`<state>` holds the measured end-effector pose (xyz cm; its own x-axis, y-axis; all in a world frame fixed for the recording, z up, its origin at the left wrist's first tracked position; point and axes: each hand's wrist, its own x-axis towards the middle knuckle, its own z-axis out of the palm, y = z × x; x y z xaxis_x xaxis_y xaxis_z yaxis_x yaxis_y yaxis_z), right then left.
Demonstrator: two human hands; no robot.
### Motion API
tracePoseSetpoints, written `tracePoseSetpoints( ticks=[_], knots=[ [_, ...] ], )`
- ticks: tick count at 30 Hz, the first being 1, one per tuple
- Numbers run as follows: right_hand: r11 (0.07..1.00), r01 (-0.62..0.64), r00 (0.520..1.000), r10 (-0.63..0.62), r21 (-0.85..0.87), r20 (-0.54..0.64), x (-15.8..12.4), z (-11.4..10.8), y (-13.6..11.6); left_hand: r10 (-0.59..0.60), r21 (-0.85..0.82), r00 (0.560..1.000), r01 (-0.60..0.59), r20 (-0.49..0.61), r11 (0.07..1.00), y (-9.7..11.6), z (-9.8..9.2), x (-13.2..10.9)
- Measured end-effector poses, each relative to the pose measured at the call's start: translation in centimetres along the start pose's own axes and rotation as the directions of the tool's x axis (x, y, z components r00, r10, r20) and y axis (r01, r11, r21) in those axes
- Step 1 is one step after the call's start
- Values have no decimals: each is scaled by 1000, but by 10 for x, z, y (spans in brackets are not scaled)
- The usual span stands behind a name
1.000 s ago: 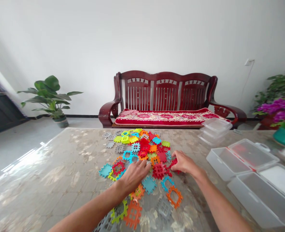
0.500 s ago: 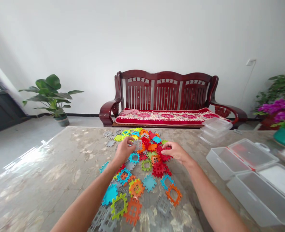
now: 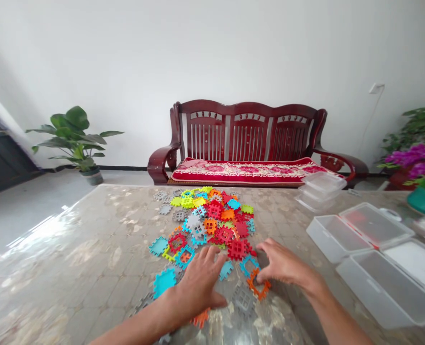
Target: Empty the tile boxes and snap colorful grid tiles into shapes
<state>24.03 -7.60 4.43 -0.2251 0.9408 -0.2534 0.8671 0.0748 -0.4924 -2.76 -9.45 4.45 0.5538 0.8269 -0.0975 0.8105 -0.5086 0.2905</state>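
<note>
A long pile of plastic interlocking building tiles in red, orange, blue, green and grey runs down the table. My left hand is over the near part of the pile, fingers and thumb apart, covering several tiles. My right hand hovers at the pile's right edge, fingers spread in a curve, thumb over an orange frame tile. A blue frame tile lies just left of it. Between the hands are a light blue tile and a grey window tile. Farther back lies a red window tile.
Open clear plastic boxes stand on the table at the right, with stacked clear containers behind them. Purple flowers in a teal pot are at the far right. A wooden bench stands beyond the table.
Both hands have come back toward me from the middle of the pile. The left now covers near tiles; the right has moved nearer and slightly right. Mid-pile tiles are shifted and more visible.
</note>
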Motion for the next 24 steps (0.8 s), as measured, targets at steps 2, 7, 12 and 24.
tracePoseSetpoints(
  ticks=[2,7,12,24],
  knots=[
    [1000,-7,1000,7,-17,12,-10,6,-4,-6,36,998,4,58,999,8,9,-3],
    [999,7,1000,-8,-46,-21,-19,21,-19,-26,24,994,24,108,999,19,16,3],
    [998,6,999,-9,-62,-46,-14,28,-31,-39,-79,990,50,132,996,21,12,10],
    [967,8,993,22,255,-118,4,45,-23,29,-239,999,-33,-18,970,10,27,11]
  ],
)
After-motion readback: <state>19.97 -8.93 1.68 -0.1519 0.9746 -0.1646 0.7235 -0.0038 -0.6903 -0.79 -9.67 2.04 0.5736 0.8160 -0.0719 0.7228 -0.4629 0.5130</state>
